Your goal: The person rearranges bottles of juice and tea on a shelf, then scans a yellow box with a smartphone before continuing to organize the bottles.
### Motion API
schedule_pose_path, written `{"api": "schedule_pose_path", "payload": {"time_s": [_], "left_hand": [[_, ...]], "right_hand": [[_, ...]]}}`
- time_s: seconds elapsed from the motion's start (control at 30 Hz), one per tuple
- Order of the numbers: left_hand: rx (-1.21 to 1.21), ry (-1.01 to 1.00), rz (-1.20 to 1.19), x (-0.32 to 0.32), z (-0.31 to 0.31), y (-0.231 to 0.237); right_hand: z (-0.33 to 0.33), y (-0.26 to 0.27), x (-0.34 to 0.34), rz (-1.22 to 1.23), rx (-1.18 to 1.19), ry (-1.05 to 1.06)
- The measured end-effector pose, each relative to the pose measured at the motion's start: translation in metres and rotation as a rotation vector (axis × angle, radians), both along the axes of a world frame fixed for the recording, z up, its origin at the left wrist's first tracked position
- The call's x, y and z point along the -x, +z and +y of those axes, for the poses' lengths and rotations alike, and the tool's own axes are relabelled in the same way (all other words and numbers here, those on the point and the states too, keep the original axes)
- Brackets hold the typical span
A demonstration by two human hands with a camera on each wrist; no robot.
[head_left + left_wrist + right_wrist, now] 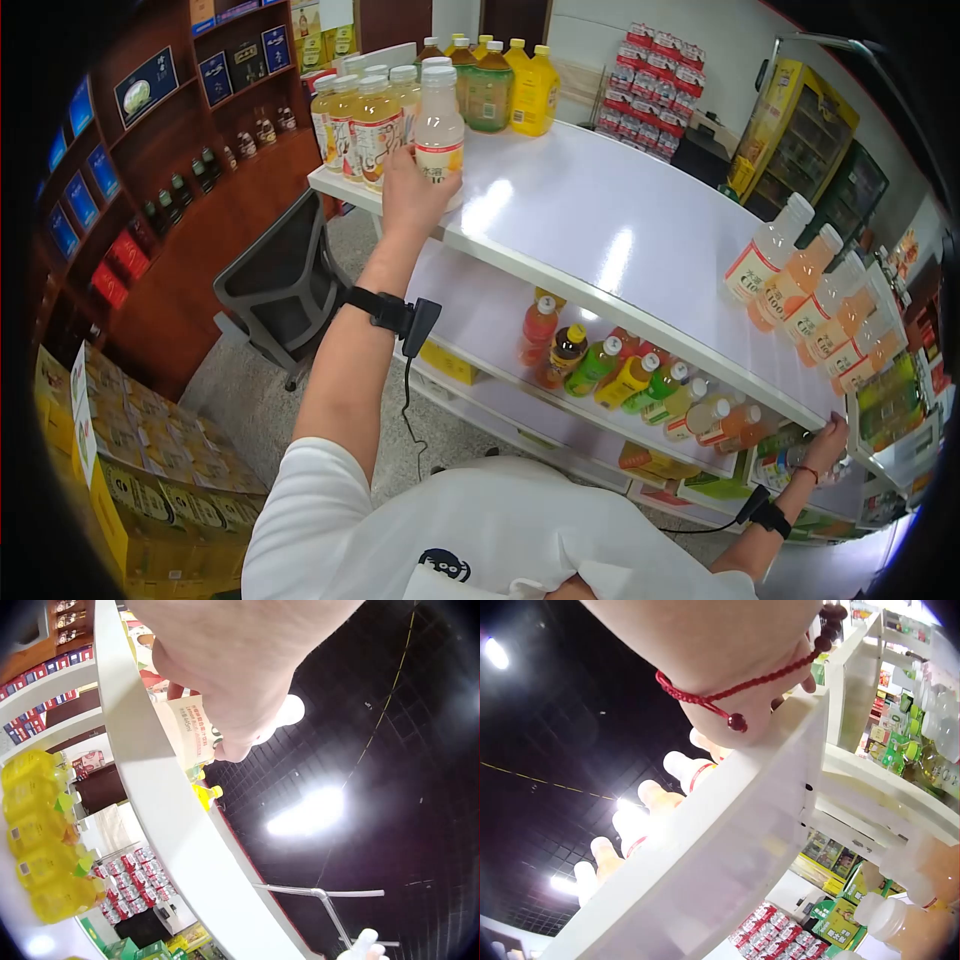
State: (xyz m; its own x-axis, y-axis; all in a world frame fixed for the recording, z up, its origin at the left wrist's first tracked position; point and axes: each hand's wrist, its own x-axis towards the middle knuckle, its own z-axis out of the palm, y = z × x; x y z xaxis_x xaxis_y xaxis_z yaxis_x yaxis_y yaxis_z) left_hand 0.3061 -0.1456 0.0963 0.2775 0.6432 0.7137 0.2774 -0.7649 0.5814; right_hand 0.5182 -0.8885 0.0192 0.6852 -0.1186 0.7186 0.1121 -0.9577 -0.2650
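My left hand (420, 192) grips a clear drink bottle (438, 125) with a white cap and a red-and-white label, upright at the left end of the white top shelf (590, 215). In the left wrist view the fingers wrap the bottle's label (191, 731), and part of the bottle is hidden behind the hand. Right beside it stand several white-capped bottles of yellowish drink (370, 130). At the shelf's far right corner rests my right hand (826, 447), near a row of C100 bottles (760, 250); a red cord bracelet (727, 694) circles that wrist.
Yellow and dark bottles (535, 90) stand behind on the top shelf. Mixed drink bottles (610, 370) line the shelf below. A mesh office chair (285, 270) is at the left, with stacked cartons (165, 470) nearer me. Red-and-white packs (655, 90) are piled by the back wall.
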Motion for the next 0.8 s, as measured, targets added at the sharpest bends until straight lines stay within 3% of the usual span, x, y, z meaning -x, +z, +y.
{"api": "schedule_pose_path", "payload": {"time_s": [0.17, 0.2, 0.3, 0.33, 0.37, 0.43, 0.57, 0.63, 0.7, 0.8], "left_hand": [[0.105, -0.162, -0.001, 0.009, 0.009, -0.009], [0.131, -0.250, 0.004, 0.010, 0.014, -0.012], [-0.010, -0.209, 0.099, 0.015, 0.016, -0.020], [-0.006, -0.218, 0.095, 0.017, 0.016, -0.019], [0.008, -0.264, 0.084, 0.020, 0.016, -0.017], [0.029, -0.323, 0.074, 0.023, 0.019, -0.016], [0.117, -0.463, 0.147, 0.027, 0.034, -0.010], [0.117, -0.509, 0.164, 0.028, 0.041, -0.008], [0.096, -0.566, 0.138, 0.029, 0.048, -0.008], [0.099, -0.636, 0.215, 0.018, 0.067, -0.015]], "right_hand": [[0.012, 0.012, 0.014, 0.093, -0.163, -0.016], [0.016, 0.016, 0.018, 0.090, -0.158, -0.017], [0.041, 0.032, 0.041, -0.026, -0.020, -0.037], [0.060, 0.043, 0.049, -0.009, -0.167, 0.140], [0.085, 0.053, 0.058, 0.010, -0.313, 0.316], [0.138, 0.071, 0.073, 0.056, -0.313, 0.551], [0.302, 0.122, 0.129, 0.319, -0.392, 0.802], [0.369, 0.133, 0.131, 0.395, -0.353, 1.045], [0.437, 0.149, 0.132, 0.497, -0.204, 1.149], [0.527, 0.159, 0.119, 0.572, -0.164, 1.253]]}}
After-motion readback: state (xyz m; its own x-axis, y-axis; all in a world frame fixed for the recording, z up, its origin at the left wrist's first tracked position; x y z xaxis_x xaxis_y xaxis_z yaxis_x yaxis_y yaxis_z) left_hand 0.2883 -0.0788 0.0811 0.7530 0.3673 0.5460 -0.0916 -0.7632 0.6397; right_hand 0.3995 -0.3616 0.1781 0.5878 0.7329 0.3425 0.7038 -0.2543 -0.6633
